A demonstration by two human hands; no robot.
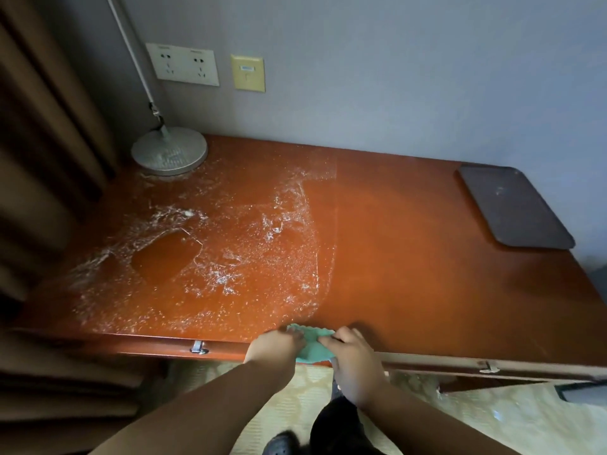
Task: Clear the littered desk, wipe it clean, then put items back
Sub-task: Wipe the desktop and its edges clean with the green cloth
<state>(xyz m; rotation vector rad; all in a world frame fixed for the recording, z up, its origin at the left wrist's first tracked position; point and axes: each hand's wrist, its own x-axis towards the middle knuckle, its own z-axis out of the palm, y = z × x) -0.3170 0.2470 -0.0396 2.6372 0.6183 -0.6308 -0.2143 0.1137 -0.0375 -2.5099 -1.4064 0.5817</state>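
A reddish-brown wooden desk fills the view. Its left half is covered in white dust and streaks; the right half looks smooth. A small green cloth hangs over the desk's front edge. My left hand and my right hand both pinch the cloth, one on each side. The fingertips of both hands are partly hidden by the cloth.
A lamp with a round grey base stands at the back left corner, beside a brown curtain. A dark tray lies at the back right. Wall sockets sit above the desk. Metal drawer handles line the front.
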